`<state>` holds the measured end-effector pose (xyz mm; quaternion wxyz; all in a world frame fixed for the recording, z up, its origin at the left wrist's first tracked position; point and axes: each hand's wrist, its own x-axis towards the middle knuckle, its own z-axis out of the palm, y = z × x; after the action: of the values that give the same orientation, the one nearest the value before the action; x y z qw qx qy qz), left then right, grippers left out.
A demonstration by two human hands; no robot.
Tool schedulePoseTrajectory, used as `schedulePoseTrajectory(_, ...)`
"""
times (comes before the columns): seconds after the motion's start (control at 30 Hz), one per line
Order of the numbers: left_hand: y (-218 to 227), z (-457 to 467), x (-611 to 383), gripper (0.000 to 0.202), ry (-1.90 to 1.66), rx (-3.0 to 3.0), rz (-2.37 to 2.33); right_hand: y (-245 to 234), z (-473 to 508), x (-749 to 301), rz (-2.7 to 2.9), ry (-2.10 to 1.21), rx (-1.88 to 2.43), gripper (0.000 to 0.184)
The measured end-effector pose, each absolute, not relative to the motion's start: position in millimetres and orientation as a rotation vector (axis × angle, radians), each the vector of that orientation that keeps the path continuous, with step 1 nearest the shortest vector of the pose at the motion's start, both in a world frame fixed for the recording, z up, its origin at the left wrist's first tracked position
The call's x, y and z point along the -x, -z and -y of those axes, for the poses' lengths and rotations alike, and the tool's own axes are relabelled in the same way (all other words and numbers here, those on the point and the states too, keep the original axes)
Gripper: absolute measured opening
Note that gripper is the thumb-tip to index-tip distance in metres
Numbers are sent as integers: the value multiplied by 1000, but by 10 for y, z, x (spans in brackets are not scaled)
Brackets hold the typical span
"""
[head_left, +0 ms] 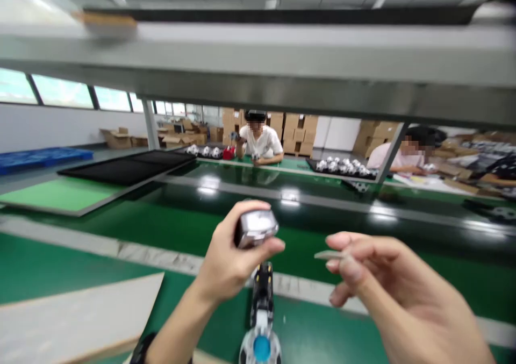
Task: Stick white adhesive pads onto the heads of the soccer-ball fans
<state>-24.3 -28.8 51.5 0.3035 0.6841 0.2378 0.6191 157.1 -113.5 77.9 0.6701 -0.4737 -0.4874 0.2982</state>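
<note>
My left hand [231, 256] is closed around a small dark block-like part with a shiny, pale face [258, 223], raised over the green bench. Between the thumb and fingers of my right hand [379, 272] is a thin, pale flat strip [328, 255]. The two hands are apart, with the strip to the right of the block. Below my left hand, a black device with a rounded white-and-black end and a blue disc [262, 348] lies on the bench. The block's exact kind is blurred.
A white board [80, 318] lies at the lower left. Beyond is a dark green conveyor belt [181, 219], with a black tray [133, 165] to its left. Ball-patterned items [341, 165] sit on the far side, where two people work. A shelf beam [258, 57] crosses overhead.
</note>
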Motion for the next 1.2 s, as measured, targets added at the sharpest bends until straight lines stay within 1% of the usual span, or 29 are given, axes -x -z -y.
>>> schedulePoseTrajectory(0.07, -465, 234, 233, 37, -1776, -2033, -577, -763, 1152, -1577, 1223, -776, 1046, 21)
schedulePoseTrajectory(0.13, -422, 186, 227, 39, -1858, -2277, -483, -748, 1149, -1591, 1324, -963, 1005, 20)
schedulePoseTrajectory(0.23, -410, 154, 213, 33, -1822, -2567, -326, -759, 1141, -1537, 1242, -1119, 1050, 21)
schedulePoseTrajectory(0.3, -429, 154, 201, 29, -1781, -2660, -247, -779, 1138, -1472, 1206, -1083, 1117, 19)
schedulePoseTrajectory(0.37, -447, 159, 189, 27, -1764, -2706, -209, -795, 1133, -1428, 1312, -987, 1152, 16)
schedulePoseTrajectory(0.47, -455, 162, 178, 26, -1769, -2733, -195, -799, 1122, -1423, 1471, -832, 1150, 17)
schedulePoseTrajectory(0.57, -445, 163, 176, 26, -1769, -2746, -214, -790, 1116, -1442, 1480, -762, 1170, 17)
schedulePoseTrajectory(0.77, -435, 158, 173, 31, -1750, -2758, -212, -769, 1105, -1430, 1444, -825, 1191, 18)
schedulePoseTrajectory(1.07, -429, 175, 176, 26, -1723, -2784, -228, -758, 1114, -1437, 1416, -885, 1174, 14)
schedulePoseTrajectory(1.2, -434, 173, 183, 27, -1704, -2795, -227, -740, 1104, -1449, 1415, -916, 1162, 17)
